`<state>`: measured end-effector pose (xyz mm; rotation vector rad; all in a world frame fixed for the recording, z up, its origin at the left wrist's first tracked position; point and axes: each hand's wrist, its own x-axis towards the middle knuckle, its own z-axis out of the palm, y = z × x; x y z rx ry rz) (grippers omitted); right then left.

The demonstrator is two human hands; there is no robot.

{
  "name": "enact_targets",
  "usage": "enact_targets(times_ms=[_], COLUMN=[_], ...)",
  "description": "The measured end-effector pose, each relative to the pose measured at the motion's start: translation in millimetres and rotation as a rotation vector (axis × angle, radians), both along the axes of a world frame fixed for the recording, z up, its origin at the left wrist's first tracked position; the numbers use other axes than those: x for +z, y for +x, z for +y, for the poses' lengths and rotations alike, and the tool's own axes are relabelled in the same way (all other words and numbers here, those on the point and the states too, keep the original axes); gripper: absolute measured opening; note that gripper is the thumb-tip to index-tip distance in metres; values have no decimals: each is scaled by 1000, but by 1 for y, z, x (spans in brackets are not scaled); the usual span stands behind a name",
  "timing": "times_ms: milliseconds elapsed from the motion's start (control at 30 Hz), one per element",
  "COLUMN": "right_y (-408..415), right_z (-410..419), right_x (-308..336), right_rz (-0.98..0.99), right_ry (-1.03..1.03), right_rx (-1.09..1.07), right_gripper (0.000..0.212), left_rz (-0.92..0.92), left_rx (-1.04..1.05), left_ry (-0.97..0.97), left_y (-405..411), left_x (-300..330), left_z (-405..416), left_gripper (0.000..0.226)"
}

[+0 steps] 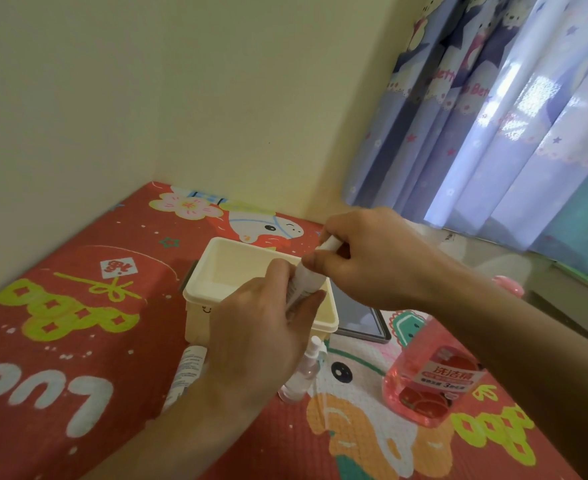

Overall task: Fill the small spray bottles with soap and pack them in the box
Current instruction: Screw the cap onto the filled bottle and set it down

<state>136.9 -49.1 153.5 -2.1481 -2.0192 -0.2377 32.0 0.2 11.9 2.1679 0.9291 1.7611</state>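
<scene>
2 hands meet on 1 small white spray bottle (304, 284), and that pairing is what your next move turns on. Your left hand (261, 327) is wrapped around the lower body of the bottle; your right hand (365, 261) is pinched on its top end, fingers curled over the cap or spray head. The bottle's long axis tilts, base toward you and to the left, top up and to the right. It hangs just above the near right corner of the cream box (216, 271), which sits open and looks empty. Whether the cap is going on or coming off, I cannot tell.

Going by size: the red printed mat (78, 306) covers the whole work surface. The pink soap bottle (431, 379) stands to your right, under your right forearm and well apart from the box, so that arm is the nearer one to reach it. A dark tablet (358, 320) lies flat just behind and right of the box. Below your left hand, 1 clear spray bottle (306, 368) stands upright close to the box's front wall, and 1 white labelled bottle (185, 372) lies on its side, partly hidden by your left wrist.

If you lower the held bottle into the box, nothing blocks the way; mind the upright clear bottle beneath your left hand, which looks easy to knock over.
</scene>
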Motion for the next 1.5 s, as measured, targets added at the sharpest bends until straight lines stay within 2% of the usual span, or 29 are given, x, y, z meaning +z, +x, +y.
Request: enact_targets(times_ms=[233, 367, 500, 600, 733, 1067, 1400, 1500], right_y=[2, 3, 2, 4, 4, -9, -8, -6], right_z=[2, 1, -1, 1, 8, 19, 26, 28], right_x=[-8, -5, 0, -8, -28, -77, -91, -91], right_rz=[65, 36, -12, 8, -52, -81, -113, -129], right_ry=[-12, -32, -63, -50, -105, -301, -346, -351], right_rx=[-60, -31, 15, 22, 31, 41, 31, 29], right_gripper=[32, 27, 25, 23, 22, 30, 32, 32], left_rz=[71, 60, 172, 199, 175, 327, 351, 444], left_rx=[19, 7, 11, 16, -11, 126, 180, 207], left_ry=[70, 53, 32, -47, -102, -401, -599, -661], left_y=[0, 0, -10, -25, -48, -86, -89, -88], left_x=[-5, -3, -1, -4, -16, -54, -70, -73], left_z=[3, 5, 8, 9, 17, 31, 28, 28], left_gripper=[32, 38, 49, 52, 25, 41, 36, 42])
